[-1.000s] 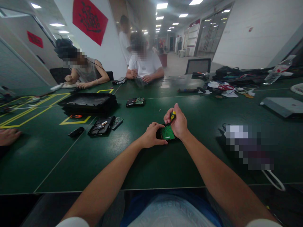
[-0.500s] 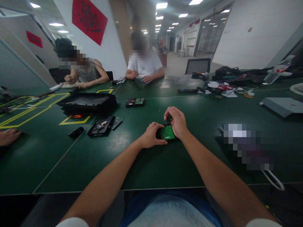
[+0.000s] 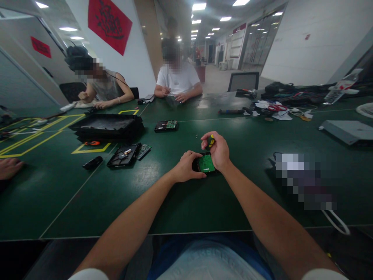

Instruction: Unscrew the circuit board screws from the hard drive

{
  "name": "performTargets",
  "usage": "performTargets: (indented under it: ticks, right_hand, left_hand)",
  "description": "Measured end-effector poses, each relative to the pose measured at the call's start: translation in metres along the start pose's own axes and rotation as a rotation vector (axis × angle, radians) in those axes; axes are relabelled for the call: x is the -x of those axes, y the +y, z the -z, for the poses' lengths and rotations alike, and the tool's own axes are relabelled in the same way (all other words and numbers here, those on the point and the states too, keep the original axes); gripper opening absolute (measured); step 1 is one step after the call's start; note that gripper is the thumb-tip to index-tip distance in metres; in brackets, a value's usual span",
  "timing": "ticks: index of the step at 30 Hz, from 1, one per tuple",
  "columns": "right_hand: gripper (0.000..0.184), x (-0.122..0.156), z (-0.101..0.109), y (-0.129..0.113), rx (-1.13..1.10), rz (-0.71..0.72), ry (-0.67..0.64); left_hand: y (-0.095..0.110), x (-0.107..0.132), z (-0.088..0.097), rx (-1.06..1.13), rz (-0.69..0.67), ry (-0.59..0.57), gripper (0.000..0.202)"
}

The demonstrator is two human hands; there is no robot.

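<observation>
A hard drive (image 3: 206, 163) lies on the green table in front of me, its green circuit board facing up. My left hand (image 3: 188, 166) grips it from the left, thumb along the near edge and fingers at the far edge. Above the drive's right side, my right hand (image 3: 218, 149) is closed round a screwdriver with a yellow and black handle (image 3: 211, 140). The screwdriver's shaft and tip are hidden behind the hand. A few tiny screws (image 3: 196, 136) lie just beyond the drive.
Left of my hands are an opened hard drive (image 3: 124, 155), a loose circuit board (image 3: 143, 151) and stacked black trays (image 3: 107, 127). Another drive (image 3: 166, 126) lies farther back. A grey metal box (image 3: 348, 131) stands right. Two people sit across the table; another person's hand (image 3: 11, 168) rests far left.
The screwdriver's yellow and black handle now shows in my right hand, where it was hidden before. That hand has turned slightly. My left hand and the hard drive stay in place.
</observation>
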State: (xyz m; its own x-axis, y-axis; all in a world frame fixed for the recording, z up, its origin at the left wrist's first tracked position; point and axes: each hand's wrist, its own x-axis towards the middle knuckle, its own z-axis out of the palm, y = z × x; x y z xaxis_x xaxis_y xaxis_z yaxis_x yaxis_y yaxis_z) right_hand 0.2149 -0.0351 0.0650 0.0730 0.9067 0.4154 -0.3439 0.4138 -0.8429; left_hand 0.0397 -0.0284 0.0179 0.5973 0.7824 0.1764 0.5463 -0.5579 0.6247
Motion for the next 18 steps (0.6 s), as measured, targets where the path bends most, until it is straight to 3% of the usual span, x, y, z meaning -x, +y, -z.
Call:
performTargets:
  ticks: [7,14,18]
  right_hand:
    - [0.035,0.0001,0.0010,-0.0050,0.104,0.068,-0.015]
    - [0.033,0.0008,0.0003,0.0002,-0.052,-0.014,-0.032]
    - [0.043,0.0004,-0.0007,0.0010,-0.094,-0.046,-0.024]
  left_hand:
    - [0.0027,0.0005,-0.0003,-0.016,-0.010,0.009,0.087]
    - [0.0041,0.0019,0.0007,-0.003,-0.004,0.008,0.087]
    - [0.0031,0.0015,0.0012,-0.011,-0.005,0.001,0.088]
